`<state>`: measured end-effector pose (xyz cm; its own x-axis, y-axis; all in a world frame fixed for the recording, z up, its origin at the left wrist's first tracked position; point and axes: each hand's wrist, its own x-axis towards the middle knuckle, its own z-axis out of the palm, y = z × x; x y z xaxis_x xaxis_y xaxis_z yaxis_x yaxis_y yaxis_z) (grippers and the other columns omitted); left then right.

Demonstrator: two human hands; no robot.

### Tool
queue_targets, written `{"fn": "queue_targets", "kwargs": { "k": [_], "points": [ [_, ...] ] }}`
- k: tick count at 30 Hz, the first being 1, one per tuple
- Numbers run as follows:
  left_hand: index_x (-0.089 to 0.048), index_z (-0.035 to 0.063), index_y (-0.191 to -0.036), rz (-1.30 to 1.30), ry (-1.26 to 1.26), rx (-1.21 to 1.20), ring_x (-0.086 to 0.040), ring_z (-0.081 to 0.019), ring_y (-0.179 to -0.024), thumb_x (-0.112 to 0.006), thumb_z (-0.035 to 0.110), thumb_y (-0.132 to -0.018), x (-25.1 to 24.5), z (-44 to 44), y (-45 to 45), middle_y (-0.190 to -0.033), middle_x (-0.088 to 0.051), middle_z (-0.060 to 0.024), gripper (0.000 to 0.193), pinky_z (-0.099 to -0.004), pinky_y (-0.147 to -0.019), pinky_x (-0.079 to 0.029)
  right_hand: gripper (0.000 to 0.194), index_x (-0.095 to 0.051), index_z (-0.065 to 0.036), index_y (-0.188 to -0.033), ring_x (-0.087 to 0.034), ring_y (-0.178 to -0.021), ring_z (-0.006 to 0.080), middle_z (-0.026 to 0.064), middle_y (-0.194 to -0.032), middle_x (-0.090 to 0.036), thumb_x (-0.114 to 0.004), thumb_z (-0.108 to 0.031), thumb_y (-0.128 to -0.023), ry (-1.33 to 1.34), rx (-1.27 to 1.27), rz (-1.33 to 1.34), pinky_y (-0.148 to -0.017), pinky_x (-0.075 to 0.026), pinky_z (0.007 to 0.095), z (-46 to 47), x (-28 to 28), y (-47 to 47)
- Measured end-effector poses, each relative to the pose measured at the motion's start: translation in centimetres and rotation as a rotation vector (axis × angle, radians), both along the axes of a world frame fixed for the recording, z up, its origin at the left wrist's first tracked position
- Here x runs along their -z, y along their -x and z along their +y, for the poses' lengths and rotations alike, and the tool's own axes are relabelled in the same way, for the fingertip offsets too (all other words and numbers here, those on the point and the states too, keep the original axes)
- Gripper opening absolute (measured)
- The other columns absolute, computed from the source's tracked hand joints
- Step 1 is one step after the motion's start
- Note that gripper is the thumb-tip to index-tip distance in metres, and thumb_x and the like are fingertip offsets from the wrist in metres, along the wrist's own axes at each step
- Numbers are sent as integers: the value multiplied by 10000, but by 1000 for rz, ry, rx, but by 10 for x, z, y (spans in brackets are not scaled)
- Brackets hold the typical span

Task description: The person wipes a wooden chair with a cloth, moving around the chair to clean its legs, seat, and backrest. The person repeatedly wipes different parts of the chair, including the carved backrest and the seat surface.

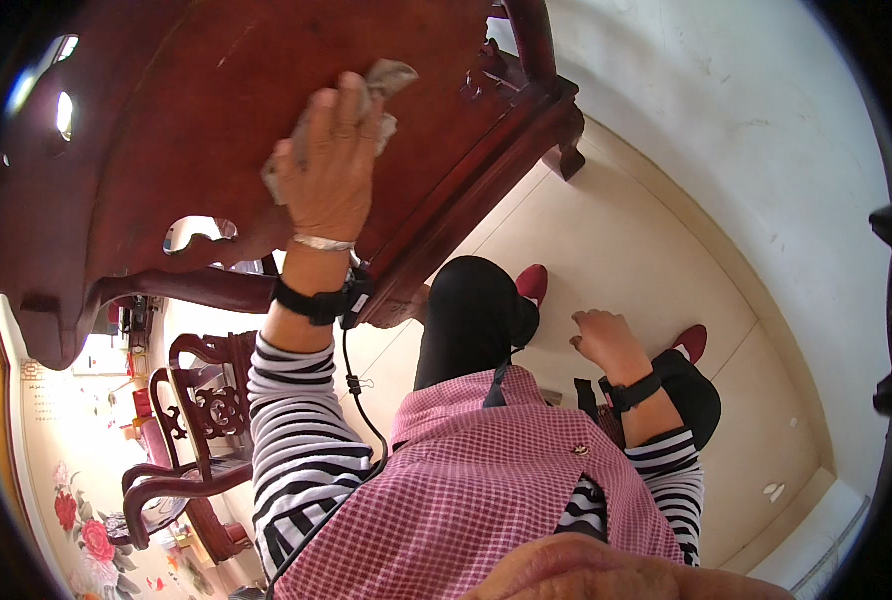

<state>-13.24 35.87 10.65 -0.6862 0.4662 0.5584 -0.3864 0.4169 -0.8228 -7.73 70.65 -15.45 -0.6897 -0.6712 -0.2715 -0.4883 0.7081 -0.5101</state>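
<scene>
My left hand (pixel 333 157) lies spread over a crumpled grey cloth (pixel 391 77), pressing it against a broad dark-red wooden panel (pixel 213 112). The panel belongs to a carved piece of furniture and has shaped cut-outs. Part of the cloth is hidden beneath the fingers. Over on the right, my right hand (pixel 607 341) hangs near my right knee with loosely bent fingers apart and nothing in them. Each wrist wears a black strap; a cable runs from the left one.
A pale wall (pixel 716 90) rises at the right above the tiled floor (pixel 626 232). A carved foot (pixel 566 156) of the furniture stands near it. Behind my left arm is a carved wooden armchair (pixel 213 405). My red shoes (pixel 533 283) rest on the tiles.
</scene>
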Motion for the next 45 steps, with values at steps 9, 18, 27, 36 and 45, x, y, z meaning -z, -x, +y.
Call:
{"fn": "queue_targets", "kwargs": {
  "k": [9, 18, 27, 36, 45],
  "points": [
    [-517, 165, -1388, -675, -140, -89, -296, -204, -1441, -476, 228, -935, 157, -69, 30, -1513, -418, -15, 459, -463, -1165, -172, 354, -642, -59, -1091, -655, -959, 344, 155, -989, -682, -697, -284, -822, -38, 8, 11, -819, -505, 474, 6, 9, 1],
    [-620, 143, -1208, -700, -658, 291, -579, -267, -1136, -595, 73, -813, 77, -18, -61, -1245, -615, -56, 402, -452, -941, -458, 390, -650, -49, -1108, -661, -965, 346, 163, -1011, -688, -705, -300, -813, -6, -14, 22, -825, -518, 460, 4, 11, 4],
    [-657, 204, -1249, 6, -280, 58, -424, -281, -1348, -711, 366, -770, -76, 23, -85, -1388, -574, -26, 508, -494, -1081, -224, 415, -657, -26, -1155, -642, -1006, 362, 196, -1052, -685, -701, -241, -803, 5, 0, -4, -884, -508, 447, 4, 3, 3],
    [-619, 304, -1271, 171, 31, 7, -398, -152, -1407, -566, 273, -923, -33, -14, -54, -1443, -528, 84, 354, -472, -1197, -8, 355, -665, -47, -1077, -661, -918, 350, 168, -955, -684, -709, -256, -794, 45, -20, 60, -793, -515, 460, 3, 8, 1],
    [-525, 225, -1397, -91, 147, -98, -292, -162, -1466, -433, 257, -963, 36, -40, -48, -1537, -418, 41, 445, -477, -1175, 24, 349, -659, -48, -1080, -660, -917, 349, 162, -951, -682, -713, -246, -797, 43, -24, 48, -790, -506, 474, -2, 2, 1]
  ]
}}
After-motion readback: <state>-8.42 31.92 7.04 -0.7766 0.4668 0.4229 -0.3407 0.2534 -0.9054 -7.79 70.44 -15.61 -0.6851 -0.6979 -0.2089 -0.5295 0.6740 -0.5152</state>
